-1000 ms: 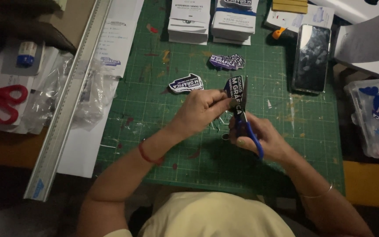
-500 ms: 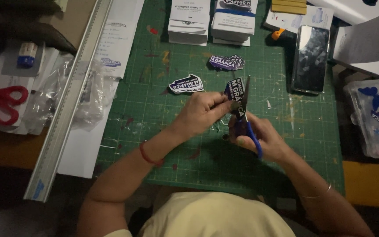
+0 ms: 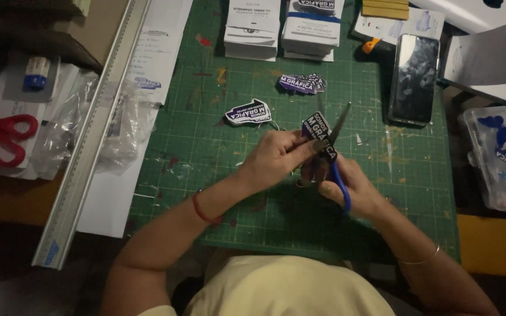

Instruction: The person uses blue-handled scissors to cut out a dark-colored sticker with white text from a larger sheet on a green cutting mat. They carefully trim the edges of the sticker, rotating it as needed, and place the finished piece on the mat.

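My left hand [image 3: 273, 157] pinches a small dark printed sticker [image 3: 318, 132] over the green cutting mat [image 3: 235, 193]. My right hand [image 3: 346, 187] grips blue-handled scissors [image 3: 336, 153] whose blades are spread apart along the sticker's right edge, tips pointing away from me. A cut-out sticker [image 3: 248, 113] lies flat on the mat just beyond my left hand. A small pile of similar stickers [image 3: 303, 83] rests farther back.
A long metal ruler [image 3: 95, 134] runs diagonally along the mat's left edge, beside clear plastic bags [image 3: 83, 126] and red scissors [image 3: 1, 134]. Two stacks of cards [image 3: 282, 26] sit at the back. A phone [image 3: 414, 79] lies right, with a plastic box [image 3: 499, 158] beyond.
The scissor blades have spread wider and the sticker has turned slightly in my left hand. Both hands stay over the same spot on the mat.
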